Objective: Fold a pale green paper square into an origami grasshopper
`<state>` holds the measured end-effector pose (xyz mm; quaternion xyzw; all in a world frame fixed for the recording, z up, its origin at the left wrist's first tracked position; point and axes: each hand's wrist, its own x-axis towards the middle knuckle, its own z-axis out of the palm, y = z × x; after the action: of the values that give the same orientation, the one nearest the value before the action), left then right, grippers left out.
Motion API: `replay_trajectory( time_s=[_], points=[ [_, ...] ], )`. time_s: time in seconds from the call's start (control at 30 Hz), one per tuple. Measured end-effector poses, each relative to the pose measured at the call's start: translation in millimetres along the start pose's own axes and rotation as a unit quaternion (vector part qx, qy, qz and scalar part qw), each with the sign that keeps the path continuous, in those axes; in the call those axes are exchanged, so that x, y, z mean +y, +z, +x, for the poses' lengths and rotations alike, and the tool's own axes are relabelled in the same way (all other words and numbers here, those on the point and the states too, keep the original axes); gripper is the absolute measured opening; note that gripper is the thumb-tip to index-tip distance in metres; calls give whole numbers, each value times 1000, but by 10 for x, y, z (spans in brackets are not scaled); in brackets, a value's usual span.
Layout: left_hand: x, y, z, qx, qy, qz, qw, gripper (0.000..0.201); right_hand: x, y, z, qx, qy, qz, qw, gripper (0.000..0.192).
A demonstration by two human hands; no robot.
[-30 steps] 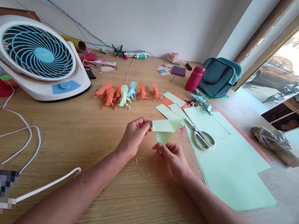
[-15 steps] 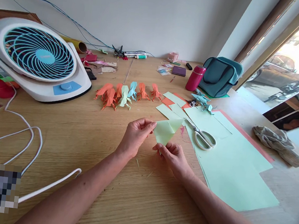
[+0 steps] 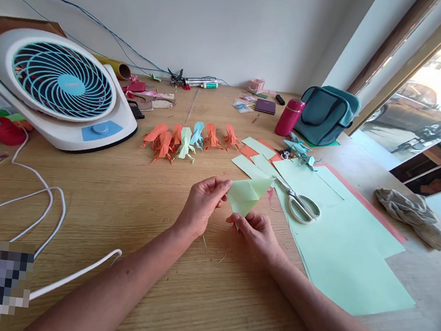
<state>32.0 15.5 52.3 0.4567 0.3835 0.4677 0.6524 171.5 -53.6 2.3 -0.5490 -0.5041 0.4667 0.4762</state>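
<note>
Pale green folded paper (image 3: pixel 247 194) is held above the table (image 3: pixel 121 202), just left of the scissors (image 3: pixel 299 202). The left hand (image 3: pixel 202 203) has its fingers pinched on the paper's left corner; the right hand (image 3: pixel 256 233) has its fingers clamped on the lower tip. The paper's point faces down toward the right hand.

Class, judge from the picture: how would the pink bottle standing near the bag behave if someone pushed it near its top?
The pink bottle stands upright, tall and narrow, so it would probably tip rather than slide. Its round body suggests it would then roll across the wooden table. It looks rigid; its weight cannot be told.
</note>
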Motion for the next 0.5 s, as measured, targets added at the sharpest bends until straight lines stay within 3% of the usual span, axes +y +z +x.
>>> replay_trajectory(
  time_s=[0.3, 0.5],
  points=[
    [-68, -35, 53, 2, 32, -12, 999, 26, -9, 7, 2, 3, -10, -8, 1000, 47],
    [-61, -21, 47, 21, 16, -30, 999, 31, -26, 8, 3, 3, -9, -11, 1000, 50]
  ],
)
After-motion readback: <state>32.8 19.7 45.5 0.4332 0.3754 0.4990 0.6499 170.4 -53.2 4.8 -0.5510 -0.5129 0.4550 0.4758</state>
